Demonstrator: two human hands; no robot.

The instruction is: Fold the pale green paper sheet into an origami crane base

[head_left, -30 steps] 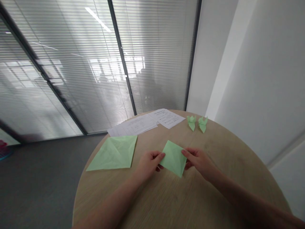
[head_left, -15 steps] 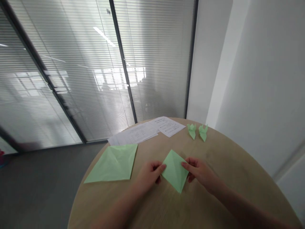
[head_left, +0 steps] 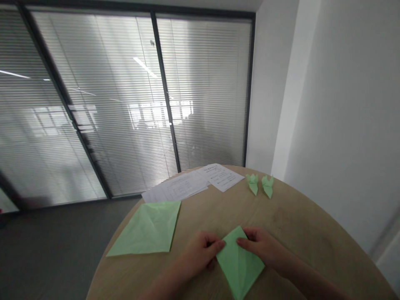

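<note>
Between my hands, over the near part of the table, is a diamond-shaped piece of folded green paper [head_left: 242,264], creased down its middle. My left hand [head_left: 204,250] pinches its left edge, thumb on top and fingers underneath. On the upper right, my right hand [head_left: 261,246] grips the same paper, its thumb lying on the top face and its other fingers partly hidden behind. The paper's lowest tip reaches the bottom of the view.
A larger creased green sheet [head_left: 150,229] lies at the left of the round wooden table [head_left: 300,233]. Printed white papers [head_left: 184,183] overlap at the far edge. Two small folded green paper figures [head_left: 252,184] stand at the back right. Beyond are a glass partition with blinds [head_left: 206,91] and a white wall [head_left: 340,108].
The camera has tilted up, so the scene sits lower. The folded paper has come nearer to me and turned, and its lower part looks wider. Both hands keep hold, now closer to its top.
</note>
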